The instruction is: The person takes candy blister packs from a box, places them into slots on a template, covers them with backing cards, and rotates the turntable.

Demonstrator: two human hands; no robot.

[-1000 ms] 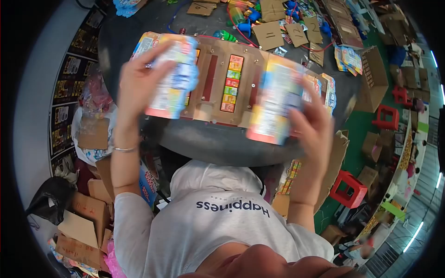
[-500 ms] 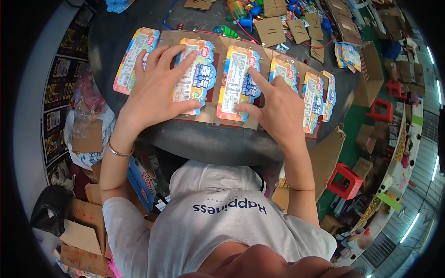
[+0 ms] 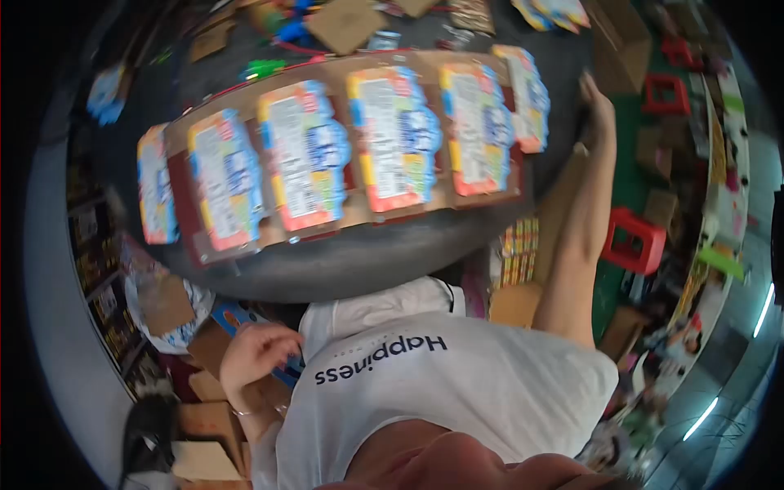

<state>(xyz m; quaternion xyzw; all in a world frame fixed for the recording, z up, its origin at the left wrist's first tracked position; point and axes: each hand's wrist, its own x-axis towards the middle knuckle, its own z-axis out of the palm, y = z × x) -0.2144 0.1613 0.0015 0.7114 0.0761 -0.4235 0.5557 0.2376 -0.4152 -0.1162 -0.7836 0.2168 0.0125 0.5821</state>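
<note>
Several colourful printed packs (image 3: 394, 139), with white label panels and blue lettering, stand in a row across a brown board (image 3: 363, 216) on the dark round table. One pack (image 3: 523, 98) lies at the right end of the row and another (image 3: 157, 184) at the left end. My left hand (image 3: 263, 353) is down by my lap, off the table, its fingers loosely bent and nothing visible in them. Out past the row, my right hand (image 3: 600, 114) is at the table's right edge, seen side-on with fingers stretched out. Motion blurs the packs' print.
Cardboard pieces (image 3: 345, 23) and small plastic items lie at the table's far side. More packs (image 3: 551, 12) are at the far right. A cardboard box (image 3: 616, 41) and red stools (image 3: 633, 241) stand to the right. Open cartons (image 3: 208, 425) are at lower left.
Both hands have left the packs: my left has dropped towards my lap, my right has moved out to the right. The view has swung, and the row appears tilted.
</note>
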